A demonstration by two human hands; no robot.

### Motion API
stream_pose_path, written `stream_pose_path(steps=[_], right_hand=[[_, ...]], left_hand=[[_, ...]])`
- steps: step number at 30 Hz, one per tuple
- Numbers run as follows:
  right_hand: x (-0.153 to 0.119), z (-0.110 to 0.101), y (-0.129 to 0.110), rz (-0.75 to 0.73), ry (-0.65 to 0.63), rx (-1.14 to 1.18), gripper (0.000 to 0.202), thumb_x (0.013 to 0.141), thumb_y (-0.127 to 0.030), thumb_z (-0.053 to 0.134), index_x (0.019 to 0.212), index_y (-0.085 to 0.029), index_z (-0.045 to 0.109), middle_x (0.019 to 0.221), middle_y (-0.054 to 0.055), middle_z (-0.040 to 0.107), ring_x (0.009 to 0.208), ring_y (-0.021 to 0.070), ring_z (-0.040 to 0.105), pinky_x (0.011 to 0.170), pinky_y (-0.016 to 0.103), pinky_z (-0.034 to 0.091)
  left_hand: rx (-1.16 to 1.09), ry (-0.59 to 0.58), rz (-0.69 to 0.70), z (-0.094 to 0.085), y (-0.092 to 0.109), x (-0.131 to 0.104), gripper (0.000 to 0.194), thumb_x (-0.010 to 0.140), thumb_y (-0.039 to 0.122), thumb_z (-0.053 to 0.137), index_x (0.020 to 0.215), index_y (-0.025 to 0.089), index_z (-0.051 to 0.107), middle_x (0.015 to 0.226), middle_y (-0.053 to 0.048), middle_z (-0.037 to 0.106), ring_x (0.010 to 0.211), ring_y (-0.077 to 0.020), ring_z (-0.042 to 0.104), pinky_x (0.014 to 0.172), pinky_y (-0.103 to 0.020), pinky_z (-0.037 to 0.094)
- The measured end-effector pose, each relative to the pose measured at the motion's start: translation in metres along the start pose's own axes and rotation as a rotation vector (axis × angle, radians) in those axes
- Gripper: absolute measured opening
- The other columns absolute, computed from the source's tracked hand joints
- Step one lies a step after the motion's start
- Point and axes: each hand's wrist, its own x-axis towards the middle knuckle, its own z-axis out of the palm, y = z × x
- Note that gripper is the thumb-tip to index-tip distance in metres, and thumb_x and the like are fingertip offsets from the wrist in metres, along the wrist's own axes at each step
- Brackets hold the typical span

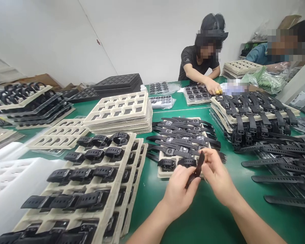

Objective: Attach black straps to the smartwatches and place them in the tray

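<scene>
A black watch strap [199, 165] is pinched by left hand [179, 191] and right hand [217, 176] above the near right corner of the tray [165, 175] on the worktop [205, 217], where two looped watches [167, 164] are seated and flat-strapped watches [185, 138] are apparently left undone.
</scene>
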Motion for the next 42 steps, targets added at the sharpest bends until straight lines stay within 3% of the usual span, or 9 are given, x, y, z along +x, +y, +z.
stream_pose_path(steps=[3, 12, 16, 23, 26, 30, 36, 40, 42], right_hand=[[-0.003, 0.004, 0.002, 0.066, -0.127, -0.066, 0.031, 0.096, -0.052, 0.062, 0.105, -0.023, 0.066, 0.082, 0.001, 0.061, 0.067, 0.0169, 0.056, 0.06, 0.028, 0.049], [-0.001, 0.017, 0.012, 0.193, 0.044, 0.369, 0.043, 0.087, -0.061, 0.072, 0.094, -0.019, 0.069, 0.06, -0.001, 0.06, 0.049, 0.0127, 0.056, 0.049, 0.024, 0.049], [-0.001, 0.019, 0.009, 0.215, 0.045, 0.427, 0.043, 0.085, -0.061, 0.074, 0.092, -0.019, 0.069, 0.057, -0.003, 0.058, 0.047, 0.0113, 0.055, 0.046, 0.022, 0.048], [-0.005, 0.017, 0.009, 0.18, 0.029, 0.246, 0.049, 0.092, -0.066, 0.061, 0.099, -0.018, 0.072, 0.058, -0.002, 0.055, 0.05, 0.0145, 0.054, 0.049, 0.026, 0.05], [-0.005, 0.012, 0.006, 0.011, -0.113, 0.002, 0.039, 0.099, -0.055, 0.057, 0.113, -0.023, 0.074, 0.085, 0.006, 0.064, 0.077, 0.0215, 0.064, 0.07, 0.034, 0.057], [-0.006, 0.01, 0.002, -0.121, -0.24, -0.224, 0.042, 0.095, -0.037, 0.065, 0.137, -0.036, 0.064, 0.123, 0.008, 0.062, 0.115, 0.0294, 0.059, 0.099, 0.045, 0.051], [-0.01, 0.016, 0.003, -0.071, -0.214, -0.341, 0.044, 0.096, -0.029, 0.06, 0.139, -0.035, 0.062, 0.097, 0.006, 0.062, 0.09, 0.0259, 0.061, 0.079, 0.041, 0.054], [-0.011, 0.016, -0.003, -0.071, -0.221, -0.351, 0.032, 0.092, -0.026, 0.062, 0.124, -0.031, 0.067, 0.095, 0.004, 0.061, 0.088, 0.0251, 0.06, 0.077, 0.039, 0.052], [-0.011, 0.016, -0.006, -0.037, -0.236, -0.34, 0.029, 0.093, -0.025, 0.061, 0.121, -0.031, 0.064, 0.093, 0.002, 0.062, 0.085, 0.0232, 0.06, 0.076, 0.037, 0.051]], left_hand=[[0.231, 0.062, 0.186, -0.004, -0.005, 0.0, 0.029, 0.101, 0.021, 0.05, 0.127, 0.016, 0.062, 0.092, -0.01, 0.072, 0.081, -0.0229, 0.062, 0.075, -0.037, 0.053], [0.145, 0.116, 0.352, -0.003, -0.003, -0.002, 0.046, 0.101, 0.014, 0.046, 0.145, 0.019, 0.035, 0.101, -0.01, 0.068, 0.083, -0.0213, 0.06, 0.074, -0.034, 0.05], [0.194, 0.136, 0.437, -0.003, -0.005, -0.001, 0.035, 0.098, 0.007, 0.046, 0.13, 0.021, 0.048, 0.09, -0.006, 0.067, 0.076, -0.019, 0.057, 0.073, -0.033, 0.047], [0.287, 0.162, 0.352, -0.006, -0.006, -0.001, 0.027, 0.097, 0.011, 0.048, 0.119, 0.021, 0.06, 0.081, -0.004, 0.067, 0.072, -0.0197, 0.058, 0.073, -0.035, 0.043], [0.17, 0.16, 0.271, -0.007, -0.005, -0.001, 0.023, 0.1, 0.014, 0.046, 0.114, 0.021, 0.063, 0.084, -0.005, 0.068, 0.075, -0.02, 0.059, 0.074, -0.035, 0.045], [-0.205, 0.132, -0.035, -0.009, -0.001, 0.0, 0.024, 0.105, 0.029, 0.043, 0.103, 0.02, 0.065, 0.093, -0.007, 0.068, 0.08, -0.019, 0.061, 0.075, -0.031, 0.05], [-0.594, 0.223, -0.279, -0.006, 0.002, 0.004, 0.039, 0.098, 0.055, 0.055, 0.083, 0.019, 0.059, 0.074, 0.0, 0.058, 0.066, -0.0148, 0.052, 0.067, -0.027, 0.048], [-0.762, 0.31, -0.408, -0.003, -0.001, 0.004, 0.041, 0.093, 0.059, 0.062, 0.082, 0.019, 0.055, 0.077, 0.001, 0.056, 0.069, -0.0139, 0.052, 0.069, -0.026, 0.047], [-0.808, 0.265, -0.414, -0.004, -0.001, 0.003, 0.039, 0.093, 0.057, 0.064, 0.088, 0.02, 0.056, 0.082, 0.0, 0.058, 0.074, -0.0152, 0.055, 0.072, -0.027, 0.047]])
